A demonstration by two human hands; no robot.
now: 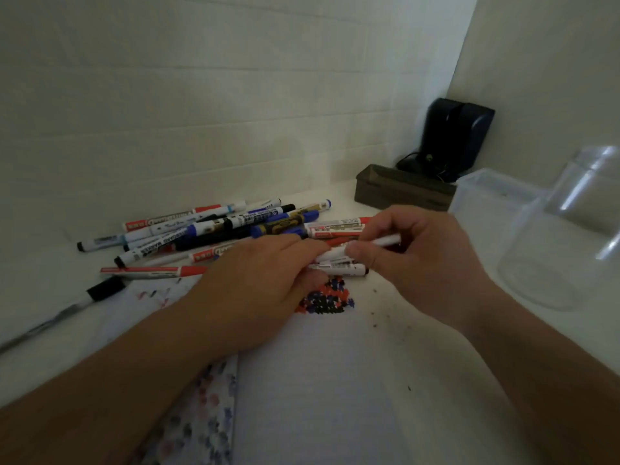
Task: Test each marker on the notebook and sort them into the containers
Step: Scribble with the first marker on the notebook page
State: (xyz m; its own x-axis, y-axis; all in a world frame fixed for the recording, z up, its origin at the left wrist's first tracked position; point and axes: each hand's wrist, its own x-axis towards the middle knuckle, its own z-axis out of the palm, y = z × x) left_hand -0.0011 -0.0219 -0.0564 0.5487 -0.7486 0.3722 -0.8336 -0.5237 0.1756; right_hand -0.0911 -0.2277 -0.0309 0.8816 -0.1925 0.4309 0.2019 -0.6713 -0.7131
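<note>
A pile of red, blue and black markers (214,229) lies on the white table behind an open notebook (318,380). The page carries a patch of red, blue and black test marks (327,298). My right hand (419,250) pinches a white marker (369,246) that lies across the pile's near edge. My left hand (265,280) rests palm down on the notebook, its fingertips touching the same marker's left end. Another white marker (349,268) with a black tip lies just below them.
Two transparent plastic containers stand at the right: a square tub (493,199) and a round jar (563,236). A dark box (399,191) and a black device (456,135) sit in the back corner. One black-capped marker (84,302) lies apart at the left.
</note>
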